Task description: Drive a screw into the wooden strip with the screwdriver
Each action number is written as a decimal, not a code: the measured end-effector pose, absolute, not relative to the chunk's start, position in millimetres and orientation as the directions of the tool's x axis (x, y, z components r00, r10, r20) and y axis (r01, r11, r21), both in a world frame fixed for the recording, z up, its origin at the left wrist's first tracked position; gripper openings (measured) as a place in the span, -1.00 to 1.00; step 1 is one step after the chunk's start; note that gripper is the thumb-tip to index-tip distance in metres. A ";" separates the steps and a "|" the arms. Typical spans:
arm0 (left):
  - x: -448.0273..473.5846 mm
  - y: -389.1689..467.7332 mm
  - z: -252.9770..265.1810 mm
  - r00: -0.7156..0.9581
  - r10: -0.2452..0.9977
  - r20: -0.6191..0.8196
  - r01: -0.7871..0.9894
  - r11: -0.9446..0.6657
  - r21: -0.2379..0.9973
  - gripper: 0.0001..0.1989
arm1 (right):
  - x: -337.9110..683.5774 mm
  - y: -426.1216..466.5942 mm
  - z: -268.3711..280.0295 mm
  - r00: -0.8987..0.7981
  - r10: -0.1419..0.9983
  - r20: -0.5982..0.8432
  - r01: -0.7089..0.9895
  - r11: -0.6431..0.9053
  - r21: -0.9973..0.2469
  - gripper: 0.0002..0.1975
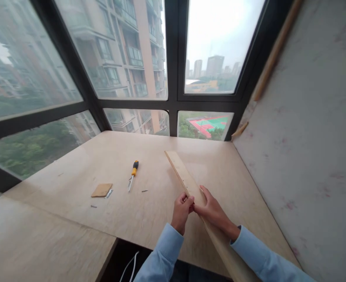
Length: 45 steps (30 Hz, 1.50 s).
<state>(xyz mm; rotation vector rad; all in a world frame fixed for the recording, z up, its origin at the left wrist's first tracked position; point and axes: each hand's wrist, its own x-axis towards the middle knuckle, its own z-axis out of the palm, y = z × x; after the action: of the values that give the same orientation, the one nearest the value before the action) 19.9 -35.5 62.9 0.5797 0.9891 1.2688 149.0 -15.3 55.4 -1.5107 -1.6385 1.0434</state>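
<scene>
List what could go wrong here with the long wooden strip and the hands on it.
1. The wooden strip is long and juts past the table's near edge, held only near its middle by the left hand and right hand; its far end may swing or slip.
2. Left fingertips pinch at the strip's edge, so a splinter or pinch is possible.
3. The screwdriver and small loose bits lie nearby; a sweeping strip might knock them.
</scene>
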 end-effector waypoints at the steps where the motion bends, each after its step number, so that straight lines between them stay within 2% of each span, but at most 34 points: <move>1: 25.7 -34.6 60.9 0.016 0.953 -0.302 -0.503 0.268 0.821 -0.62 | 157.6 -18.0 55.4 -0.086 0.996 -0.030 0.470 0.014 -0.883 -0.09; 7: 55.6 -30.0 49.5 0.081 0.898 -0.432 -0.506 0.410 0.759 -0.53 | 198.0 -28.5 48.0 0.093 0.994 0.055 0.572 -0.009 -0.820 -0.07; 10: 63.3 -29.7 45.2 0.080 0.875 -0.477 -0.487 0.452 0.747 -0.58 | 212.5 -30.5 42.7 0.169 0.984 0.061 0.642 -0.063 -0.764 -0.08; 16: 60.9 -28.6 27.7 -0.007 0.885 -0.466 -0.394 0.426 0.814 -0.77 | 234.1 -39.2 34.0 0.258 0.960 0.108 0.736 -0.123 -0.666 -0.10; 21: 57.3 -27.2 20.6 -0.009 0.903 -0.429 -0.381 0.393 0.837 -0.78 | 237.8 -42.3 30.2 0.324 0.942 0.083 0.756 -0.205 -0.622 -0.10; 30: 59.5 -30.5 17.3 -0.079 0.916 -0.393 -0.353 0.343 0.870 -0.82 | 215.7 -46.3 15.4 0.374 0.912 0.171 0.791 -0.217 -0.572 -0.19; 35: 55.0 -30.3 16.9 -0.094 0.897 -0.433 -0.434 0.354 0.828 -0.83 | 211.1 -47.8 8.0 0.379 0.904 0.199 0.811 -0.220 -0.543 -0.25; 40: 50.2 -29.6 19.8 -0.077 0.878 -0.473 -0.499 0.377 0.780 -0.86 | 215.0 -45.5 -2.3 0.298 0.895 0.332 0.857 -0.099 -0.505 -0.32; 45: 47.5 -32.5 18.9 -0.045 0.881 -0.470 -0.546 0.372 0.750 -0.85 | 220.7 -44.7 -5.0 0.206 0.932 0.298 0.895 -0.056 -0.443 -0.36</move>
<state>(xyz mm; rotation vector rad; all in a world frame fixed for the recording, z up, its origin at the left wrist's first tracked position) 47.5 -32.5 18.9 0.3871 1.1003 1.2024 220.7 -44.7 -5.0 -1.9501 -1.6909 0.0918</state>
